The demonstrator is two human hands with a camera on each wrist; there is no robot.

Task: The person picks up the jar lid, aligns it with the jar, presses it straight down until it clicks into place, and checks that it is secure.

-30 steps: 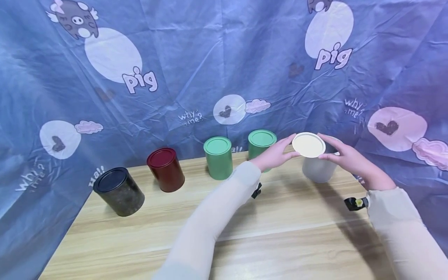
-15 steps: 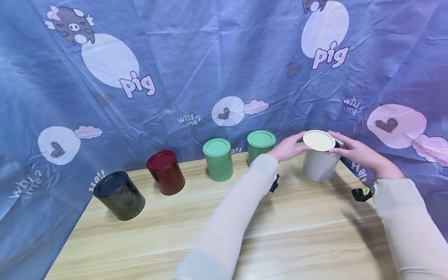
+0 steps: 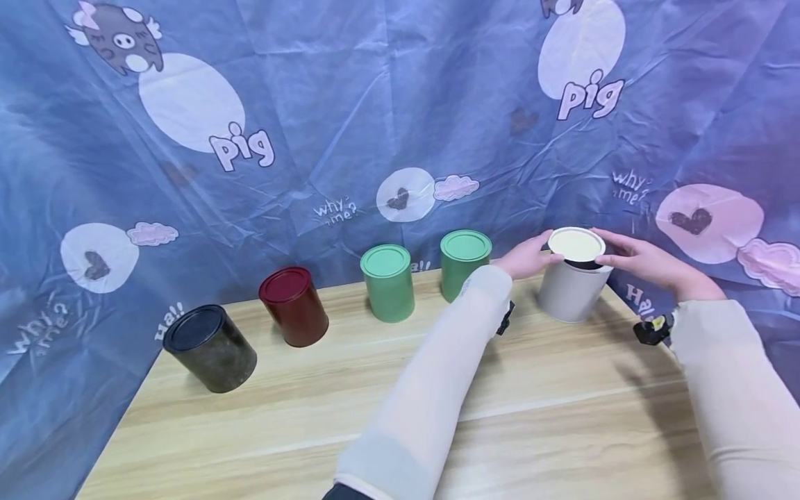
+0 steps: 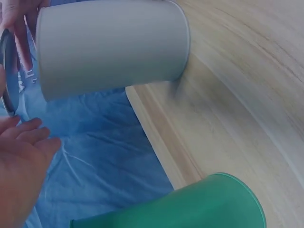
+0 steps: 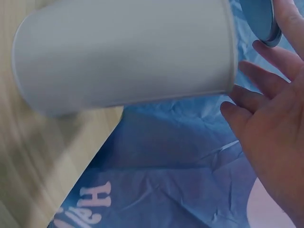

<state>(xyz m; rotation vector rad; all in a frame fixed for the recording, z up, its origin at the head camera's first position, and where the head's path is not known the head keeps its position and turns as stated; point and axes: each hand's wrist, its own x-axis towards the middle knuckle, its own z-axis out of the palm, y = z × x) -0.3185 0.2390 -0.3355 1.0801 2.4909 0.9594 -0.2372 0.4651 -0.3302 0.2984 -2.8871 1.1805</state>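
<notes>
A round white lid (image 3: 576,244) is held level by its edges between my two hands, over the white can (image 3: 571,295). On the lid's left side, my left hand (image 3: 527,260) pinches the edge between fingers and thumb. My right hand (image 3: 650,260) pinches the opposite edge. The can stands upright at the table's back right corner, and its dark opening shows below the lid's front edge. Both wrist views show a gap between the lid (image 4: 8,71) and the can's rim. In the right wrist view, the lower fingers (image 5: 244,102) are right at that rim.
Two green cans (image 3: 387,285) with lids stand along the back of the wooden table (image 3: 300,417), one close to my left hand. Farther left are a dark red can (image 3: 294,305) and a black can (image 3: 212,347), both lidded. A blue printed cloth (image 3: 325,104) hangs behind.
Both hands have carried the lid to the right and farther back, over the white can. The can's dark opening now shows beneath the lid's front edge. The other cans stay in place.
</notes>
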